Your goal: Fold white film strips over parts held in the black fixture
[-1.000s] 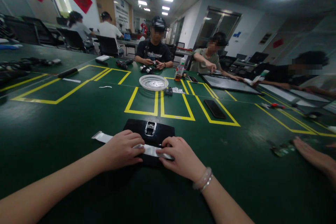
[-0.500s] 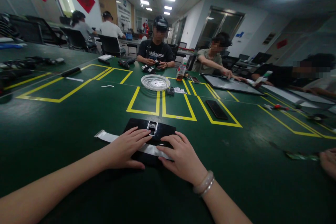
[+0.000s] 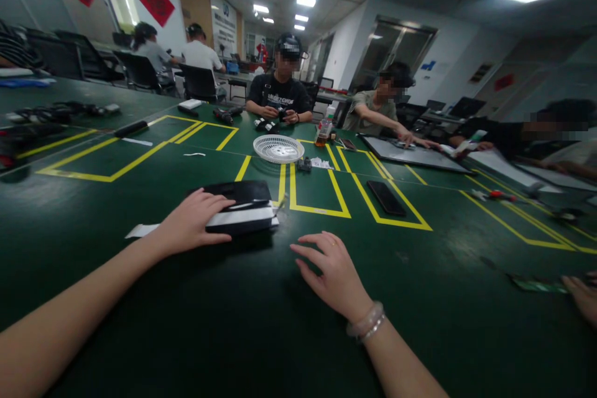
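Note:
A flat black object (image 3: 247, 190) with a white strip (image 3: 242, 216) across it lies just in front of the yellow tape outlines. My left hand (image 3: 191, 221) grips its left end, thumb low and fingers over the top. Another piece of the white strip (image 3: 142, 231) sticks out to the left, behind my left wrist. To the right, my right hand (image 3: 329, 267) is off the object, its fingers spread and slightly curled with nothing in them.
Beyond the object are a white round basket (image 3: 278, 148), a small grey part (image 3: 304, 165), a bottle (image 3: 323, 132) and a black phone (image 3: 386, 197). Several people sit around the green table (image 3: 224, 329). Someone's hand (image 3: 581, 295) is at the right edge beside a green strip.
The black object has moved forward and left with my left hand. My right hand has let go of it and now stands apart to the right.

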Tool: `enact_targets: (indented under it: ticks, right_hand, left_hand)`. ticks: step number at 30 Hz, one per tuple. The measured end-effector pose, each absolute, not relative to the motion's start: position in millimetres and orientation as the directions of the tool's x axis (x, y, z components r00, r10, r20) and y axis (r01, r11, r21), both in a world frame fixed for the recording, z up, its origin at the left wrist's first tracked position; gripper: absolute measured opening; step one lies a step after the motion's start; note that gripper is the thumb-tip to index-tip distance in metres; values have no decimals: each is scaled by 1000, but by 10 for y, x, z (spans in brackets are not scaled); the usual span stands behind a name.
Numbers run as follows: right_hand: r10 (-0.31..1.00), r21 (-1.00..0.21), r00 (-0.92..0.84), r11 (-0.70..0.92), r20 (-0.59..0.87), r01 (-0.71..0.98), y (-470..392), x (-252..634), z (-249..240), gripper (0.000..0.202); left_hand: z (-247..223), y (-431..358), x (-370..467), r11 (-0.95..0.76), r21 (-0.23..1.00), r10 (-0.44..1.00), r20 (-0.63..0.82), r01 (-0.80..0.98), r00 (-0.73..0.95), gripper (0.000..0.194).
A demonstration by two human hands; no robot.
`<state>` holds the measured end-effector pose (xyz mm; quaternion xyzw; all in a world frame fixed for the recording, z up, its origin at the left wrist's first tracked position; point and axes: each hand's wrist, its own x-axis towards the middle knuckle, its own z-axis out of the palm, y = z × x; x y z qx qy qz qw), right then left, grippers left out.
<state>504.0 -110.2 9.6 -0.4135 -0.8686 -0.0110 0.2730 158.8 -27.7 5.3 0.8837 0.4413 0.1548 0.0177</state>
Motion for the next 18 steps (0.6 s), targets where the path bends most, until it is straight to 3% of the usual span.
enact_targets:
  ticks: [4, 8, 15, 17, 18]
  right_hand:
    - [748, -242, -541, 647, 384, 723, -1102, 5045, 84, 26]
    - [767, -256, -549, 634, 332, 730, -1104, 5049, 76, 25]
    - [789, -269, -555, 612, 263, 744, -1105, 5032, 72, 23]
    - [789, -266, -563, 613, 246, 744, -1104, 5030, 63, 22]
    - [788, -265, -566, 615, 242, 743, -1104, 5029, 57, 22]
  left_hand:
    - [10, 38, 972, -297, 275, 926, 318, 914, 205, 88]
    - [-73, 153, 359, 40, 412, 936, 304, 910, -178, 98]
    - [-303, 114, -402, 427, 258, 800, 339, 867, -495, 103]
    - [-384, 122, -542, 484, 206, 812, 257, 851, -524, 96]
    - [-415, 128, -592, 445, 231, 865, 142, 865, -482, 92]
